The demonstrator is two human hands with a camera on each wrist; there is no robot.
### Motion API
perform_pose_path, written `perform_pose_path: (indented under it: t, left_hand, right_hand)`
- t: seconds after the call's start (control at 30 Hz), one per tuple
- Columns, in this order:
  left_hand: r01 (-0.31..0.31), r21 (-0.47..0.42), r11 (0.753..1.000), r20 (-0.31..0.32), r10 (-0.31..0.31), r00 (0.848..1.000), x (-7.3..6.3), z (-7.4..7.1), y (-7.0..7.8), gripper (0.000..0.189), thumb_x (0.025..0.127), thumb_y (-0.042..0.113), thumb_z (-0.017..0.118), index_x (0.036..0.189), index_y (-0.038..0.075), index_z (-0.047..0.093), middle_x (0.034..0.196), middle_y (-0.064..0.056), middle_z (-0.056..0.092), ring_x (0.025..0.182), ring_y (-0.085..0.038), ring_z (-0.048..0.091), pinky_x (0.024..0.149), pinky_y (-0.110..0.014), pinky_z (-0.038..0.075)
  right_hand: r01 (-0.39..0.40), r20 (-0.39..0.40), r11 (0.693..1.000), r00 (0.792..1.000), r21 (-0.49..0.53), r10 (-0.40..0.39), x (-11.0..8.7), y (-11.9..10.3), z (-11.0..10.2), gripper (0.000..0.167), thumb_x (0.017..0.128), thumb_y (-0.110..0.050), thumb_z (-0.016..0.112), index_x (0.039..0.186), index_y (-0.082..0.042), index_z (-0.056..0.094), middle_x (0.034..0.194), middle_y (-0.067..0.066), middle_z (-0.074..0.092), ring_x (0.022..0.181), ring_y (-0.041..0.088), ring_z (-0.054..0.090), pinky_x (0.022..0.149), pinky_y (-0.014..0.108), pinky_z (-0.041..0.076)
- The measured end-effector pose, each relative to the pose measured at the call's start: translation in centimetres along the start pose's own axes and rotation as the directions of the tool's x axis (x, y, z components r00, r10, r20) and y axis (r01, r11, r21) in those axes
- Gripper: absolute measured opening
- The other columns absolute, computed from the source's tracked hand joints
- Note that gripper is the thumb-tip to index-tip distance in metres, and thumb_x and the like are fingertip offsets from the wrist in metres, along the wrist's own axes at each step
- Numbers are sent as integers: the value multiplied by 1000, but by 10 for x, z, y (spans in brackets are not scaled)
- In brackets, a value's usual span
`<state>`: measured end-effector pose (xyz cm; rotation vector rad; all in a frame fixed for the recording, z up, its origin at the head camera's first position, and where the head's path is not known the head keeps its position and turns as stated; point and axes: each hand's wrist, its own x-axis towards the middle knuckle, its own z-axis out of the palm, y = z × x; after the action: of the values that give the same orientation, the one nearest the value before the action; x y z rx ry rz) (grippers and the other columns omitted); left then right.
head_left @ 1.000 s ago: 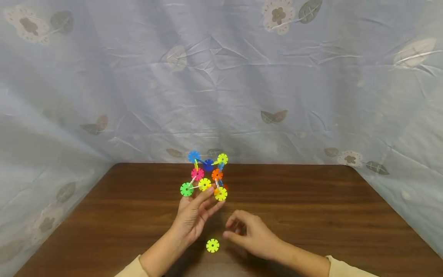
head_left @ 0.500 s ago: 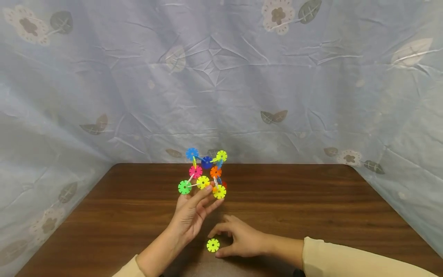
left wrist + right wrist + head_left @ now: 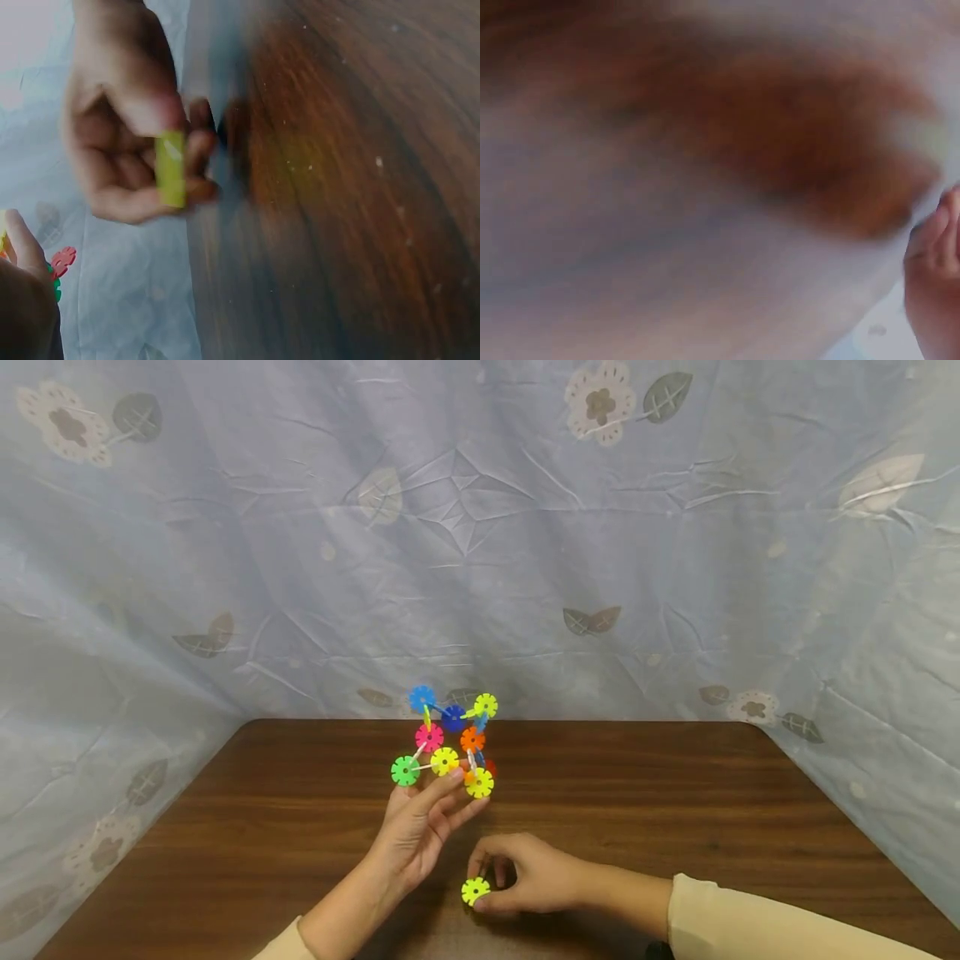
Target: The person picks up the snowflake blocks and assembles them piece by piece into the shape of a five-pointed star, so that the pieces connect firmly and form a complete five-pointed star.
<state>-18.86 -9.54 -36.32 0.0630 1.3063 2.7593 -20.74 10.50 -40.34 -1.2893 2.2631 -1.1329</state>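
My left hand (image 3: 416, 835) holds up an open frame of joined, notched plastic snowflake discs (image 3: 429, 737) in pink, green, yellow, orange and blue. Its thumb lies on the lower yellow disc (image 3: 444, 762). Lower and to the right, my right hand (image 3: 528, 872) pinches a single yellow-green snowflake disc (image 3: 476, 891) between thumb and fingers. Seen from the left wrist, that disc (image 3: 171, 169) shows edge-on in the right hand's fingers, over the table. A red disc (image 3: 63, 261) of the frame peeks out beside the left hand (image 3: 26, 292). The right wrist view is mostly blurred.
A dark wooden table (image 3: 637, 793) lies under both hands. Pale grey-blue cloth (image 3: 480, 568) with printed flowers and leaves hangs behind it and along both sides.
My right hand has come down to the loose yellow-green disc, closed its fingers on it and shifted it slightly right. The left hand and the disc frame stay nearly in place.
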Motion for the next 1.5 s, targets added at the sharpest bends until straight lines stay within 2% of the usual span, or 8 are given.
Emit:
perform_pose_path:
  t: [0.07,0.17,0.33,0.63,0.83,0.93,1.17,1.5]
  left_hand:
    - [2,-2,1000,2,-2,1000,0,0,-1,30,100,1,63,127,14,56,109,1,72,99,-19,78,101,-50,61]
    - [4,-2,1000,6,-4,1000,0,1,-3,28,100,1,63,124,14,57,108,1,71,99,-19,78,100,-52,61]
    - [23,8,1000,12,-24,1000,0,2,-5,28,99,0,64,124,11,55,104,1,68,100,-19,76,100,-55,60]
    - [75,81,994,36,-78,996,-2,5,-11,53,99,1,65,145,6,41,116,-3,68,104,-19,75,100,-53,61]
    - [85,103,991,70,-92,993,-5,8,-15,55,98,2,68,146,7,43,117,-3,69,105,-20,76,100,-53,60]
    - [85,108,990,75,-94,993,-6,10,-16,49,98,2,68,142,7,48,114,-2,71,105,-20,76,100,-54,60]
    - [105,155,982,109,-123,986,-7,12,-19,55,98,3,67,147,3,43,110,0,76,106,-19,76,100,-53,60]
    - [134,165,977,117,-154,981,-7,14,-20,56,97,2,68,148,5,45,118,0,69,113,-23,73,96,-54,62]
  right_hand:
    - [36,-21,998,999,43,-35,-5,3,-10,23,95,-20,78,110,-8,66,93,10,71,78,-6,58,66,16,53]
    - [74,-94,997,993,28,-71,-12,4,-27,21,96,-18,76,111,-9,66,91,12,73,76,-5,60,66,18,55]
    - [88,-216,994,971,-65,-100,-24,-1,-59,22,97,-15,75,117,-9,67,93,5,74,75,-1,59,62,21,54]
    - [97,-354,952,913,-292,-201,-26,-18,-99,26,96,-12,76,121,-13,70,96,-3,75,73,2,59,61,22,54]
    - [142,-324,920,907,-365,-268,-20,-23,-107,31,95,-11,78,124,-9,70,91,-4,70,68,1,51,59,22,52]
    - [145,-308,913,911,-382,-274,-17,-25,-107,33,94,-12,78,125,-8,70,94,-3,71,72,2,55,62,24,55]
    - [127,-269,908,930,-399,-248,-15,-33,-106,38,93,-14,80,129,-8,70,95,-4,70,76,1,55,67,20,57]
    - [188,-218,897,931,-401,-293,-13,-33,-107,36,91,-9,80,126,-5,71,94,-1,73,74,-1,56,65,21,57]
